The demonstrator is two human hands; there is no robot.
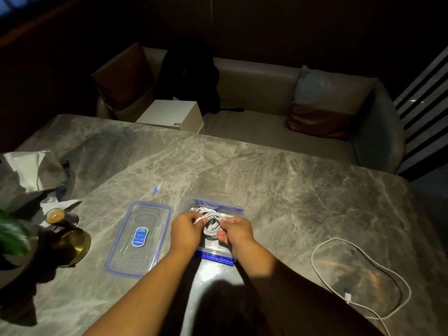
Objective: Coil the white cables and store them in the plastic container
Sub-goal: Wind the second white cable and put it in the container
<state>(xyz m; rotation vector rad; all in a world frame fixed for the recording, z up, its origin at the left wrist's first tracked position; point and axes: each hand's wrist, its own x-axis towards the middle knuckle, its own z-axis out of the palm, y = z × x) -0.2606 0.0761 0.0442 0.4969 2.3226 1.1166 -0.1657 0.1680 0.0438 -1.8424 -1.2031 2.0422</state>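
Both hands meet over the open plastic container (213, 252) on the marble worktop (291, 190). The left hand (185, 230) has its grip pinched on the 9 o'clock side of a coiled white cable (212, 221), and the right hand (236, 232) has its fingers curled round the 4 o'clock side. The coil sits within the container's rim; whether it touches the bottom is unclear. The clear lid (138, 238) lies just beside the container at 9 o'clock. A second white cable (348, 295) sprawls loose at 4 o'clock, well apart.
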